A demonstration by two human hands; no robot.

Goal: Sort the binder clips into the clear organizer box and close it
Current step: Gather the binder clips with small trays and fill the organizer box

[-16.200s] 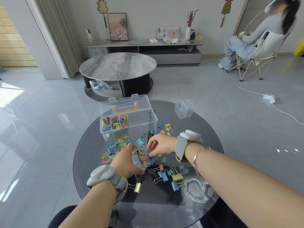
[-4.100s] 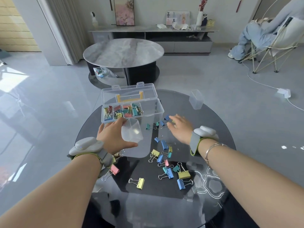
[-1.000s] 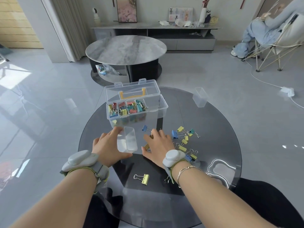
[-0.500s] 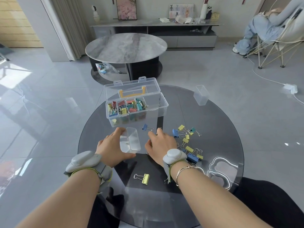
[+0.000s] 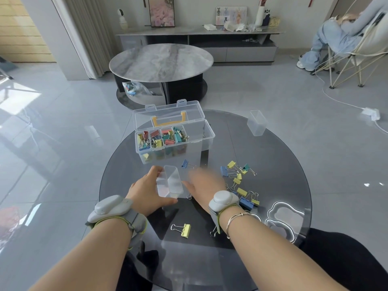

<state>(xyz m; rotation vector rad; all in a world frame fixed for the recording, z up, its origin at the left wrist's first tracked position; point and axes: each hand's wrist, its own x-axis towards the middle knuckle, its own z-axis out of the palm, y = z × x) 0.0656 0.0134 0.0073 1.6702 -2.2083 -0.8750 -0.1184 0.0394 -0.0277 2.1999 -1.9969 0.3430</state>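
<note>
The left hand [image 5: 147, 194] grasps an empty clear bin [image 5: 169, 184], long axis toward the open organizer box [image 5: 206, 131] holding binder clips [image 5: 162, 136]; the blurred right hand's [image 5: 204, 185] grip is unclear.

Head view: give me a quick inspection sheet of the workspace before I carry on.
Surface: round dark glass table.
Job's things: clear organizer box open, clips in four bins; loose binder clips on the right, one yellow clip near.
Clutter: spare clear bin far right.
Grippers: left hand holds a small clear bin; right hand blurred.
Cables: white cord on floor.
Surroundings: marble table, seated person.
</note>
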